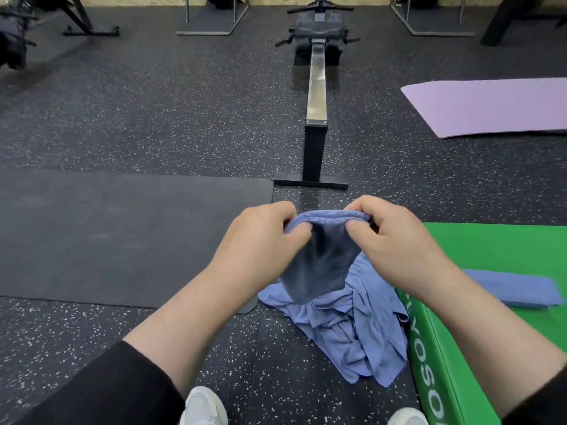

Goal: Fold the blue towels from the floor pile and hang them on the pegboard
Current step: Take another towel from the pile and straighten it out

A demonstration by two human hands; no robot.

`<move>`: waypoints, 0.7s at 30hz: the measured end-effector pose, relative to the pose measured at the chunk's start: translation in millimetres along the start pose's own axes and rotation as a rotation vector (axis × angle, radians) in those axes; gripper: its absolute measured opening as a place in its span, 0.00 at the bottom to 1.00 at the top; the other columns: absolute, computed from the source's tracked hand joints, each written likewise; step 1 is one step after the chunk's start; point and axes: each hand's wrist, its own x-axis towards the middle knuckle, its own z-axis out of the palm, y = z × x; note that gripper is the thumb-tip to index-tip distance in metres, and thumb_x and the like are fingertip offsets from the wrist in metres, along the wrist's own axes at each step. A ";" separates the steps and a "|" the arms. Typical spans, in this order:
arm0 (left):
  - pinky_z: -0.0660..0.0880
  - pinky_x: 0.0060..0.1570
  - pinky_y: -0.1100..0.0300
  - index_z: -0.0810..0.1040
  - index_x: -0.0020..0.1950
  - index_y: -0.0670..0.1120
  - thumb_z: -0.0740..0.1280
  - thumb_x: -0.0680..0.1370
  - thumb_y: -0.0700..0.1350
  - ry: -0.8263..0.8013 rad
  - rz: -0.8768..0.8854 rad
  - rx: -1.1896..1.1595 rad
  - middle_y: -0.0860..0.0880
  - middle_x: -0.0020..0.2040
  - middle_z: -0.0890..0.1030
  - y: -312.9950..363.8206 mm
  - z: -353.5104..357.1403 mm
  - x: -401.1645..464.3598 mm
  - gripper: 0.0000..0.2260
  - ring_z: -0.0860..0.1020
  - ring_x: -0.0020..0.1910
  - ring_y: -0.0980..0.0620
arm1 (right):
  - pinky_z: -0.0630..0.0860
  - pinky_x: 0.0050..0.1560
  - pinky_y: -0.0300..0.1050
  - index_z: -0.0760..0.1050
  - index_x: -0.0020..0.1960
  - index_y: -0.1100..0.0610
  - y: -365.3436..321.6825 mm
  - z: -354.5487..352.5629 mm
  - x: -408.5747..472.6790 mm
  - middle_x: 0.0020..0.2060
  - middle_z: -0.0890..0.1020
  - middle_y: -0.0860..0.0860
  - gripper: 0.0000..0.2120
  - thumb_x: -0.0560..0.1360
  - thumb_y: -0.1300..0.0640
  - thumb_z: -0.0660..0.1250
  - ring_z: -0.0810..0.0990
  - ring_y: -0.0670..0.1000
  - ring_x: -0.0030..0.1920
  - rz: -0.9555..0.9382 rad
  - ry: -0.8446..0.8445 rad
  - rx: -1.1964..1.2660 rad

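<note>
**Fingers pinching one blue towel, gym floor**

Both my left hand and right hand pinch the ribbed top edge of one hanging towel. Below: one crumpled pile on speckled rubber. One folded towel on green padded box. One black mat, one purple mat, one rowing machine ahead.

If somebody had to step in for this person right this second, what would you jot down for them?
Left hand and right hand: both pinch the top edge of one blue towel, which hangs in the air between them.
The pile of blue towels lies crumpled on the floor, against the green pad.
Done: one folded towel lies on the green pad.
Left: fold the held towel, then the pile, then hang them all. The pegboard is not in view.
</note>
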 end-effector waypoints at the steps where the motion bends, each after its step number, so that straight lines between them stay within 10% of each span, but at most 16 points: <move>1: 0.69 0.34 0.55 0.72 0.38 0.45 0.65 0.77 0.51 -0.001 -0.051 -0.043 0.50 0.31 0.75 1.8 1.3 -0.2 0.13 0.71 0.34 0.49 | 0.68 0.34 0.43 0.76 0.41 0.48 -0.6 1.5 -0.2 0.30 0.77 0.48 0.07 0.77 0.56 0.64 0.68 0.43 0.29 0.007 0.001 0.003; 8: 0.83 0.40 0.40 0.78 0.42 0.50 0.67 0.69 0.47 -0.010 -0.370 -0.536 0.47 0.32 0.82 6.7 15.1 -2.8 0.03 0.80 0.31 0.43 | 0.74 0.39 0.50 0.78 0.46 0.48 1.9 15.6 -3.2 0.32 0.80 0.47 0.05 0.78 0.53 0.64 0.73 0.47 0.32 0.033 -0.019 -0.050; 16: 0.79 0.39 0.48 0.74 0.52 0.56 0.64 0.77 0.45 0.106 -0.242 -0.443 0.49 0.29 0.79 14.2 16.0 -10.6 0.07 0.75 0.29 0.51 | 0.59 0.30 0.41 0.65 0.32 0.53 -18.8 28.7 -14.7 0.23 0.70 0.42 0.17 0.79 0.57 0.63 0.65 0.46 0.27 0.021 -0.067 -0.108; 21: 0.79 0.54 0.42 0.71 0.65 0.61 0.54 0.73 0.48 0.057 -0.275 -0.660 0.50 0.40 0.84 13.9 19.0 -10.4 0.22 0.83 0.44 0.46 | 0.75 0.43 0.34 0.81 0.54 0.52 -28.9 18.5 -13.4 0.43 0.86 0.42 0.06 0.79 0.59 0.69 0.82 0.38 0.42 0.059 -0.225 0.277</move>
